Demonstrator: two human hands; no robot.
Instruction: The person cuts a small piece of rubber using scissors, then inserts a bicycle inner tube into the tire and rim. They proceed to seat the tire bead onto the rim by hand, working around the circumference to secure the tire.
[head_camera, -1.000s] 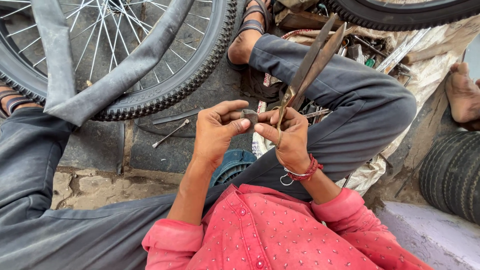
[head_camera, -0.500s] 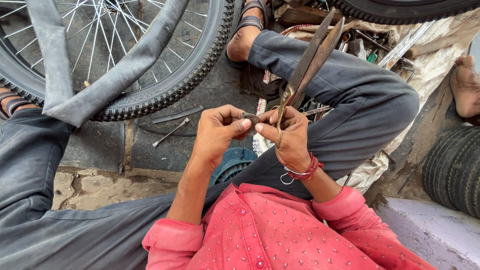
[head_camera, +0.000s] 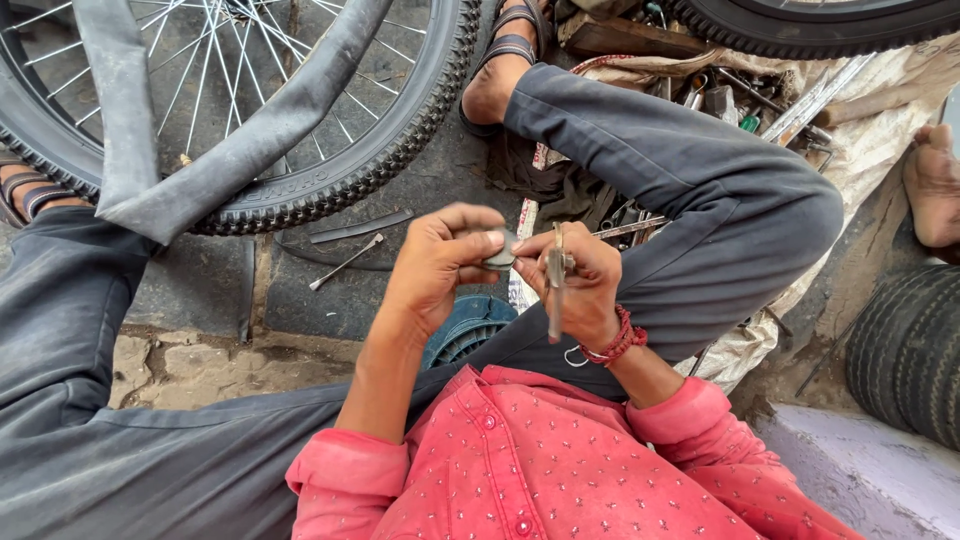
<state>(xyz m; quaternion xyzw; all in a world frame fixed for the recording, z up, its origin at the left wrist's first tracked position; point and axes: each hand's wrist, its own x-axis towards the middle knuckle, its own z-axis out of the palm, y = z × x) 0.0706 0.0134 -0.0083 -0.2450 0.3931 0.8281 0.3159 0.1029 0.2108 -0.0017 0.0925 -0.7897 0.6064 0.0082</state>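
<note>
The left hand (head_camera: 432, 262) pinches a small grey rubber patch (head_camera: 499, 251) between thumb and fingertips, right in front of the chest. The right hand (head_camera: 583, 284) meets it from the other side, fingertips touching the patch's edge, and is clamped around a pair of scissors (head_camera: 555, 278) that hang blades-down through the fist. A red thread bracelet (head_camera: 618, 343) circles the right wrist above the pink shirt cuff.

Below the hands there's a round dark blue tin (head_camera: 468, 330) on the ground, partly hidden by the forearms. Out to the left, a thin metal tool (head_camera: 346, 262) lies on the stone paving beside a flat dark strip (head_camera: 360, 228).

Further up, a bicycle wheel (head_camera: 330, 190) with a knobbly tyre lies flat, and a grey inner tube (head_camera: 180, 190) is draped over it in a V. The person sits with grey-trousered legs spread, sandalled feet to either side of the wheel. To the right, assorted tools (head_camera: 720, 95) are scattered on a cloth, another tyre (head_camera: 905, 350) sits near the right edge, and someone else's bare foot (head_camera: 935, 185) pokes in.
</note>
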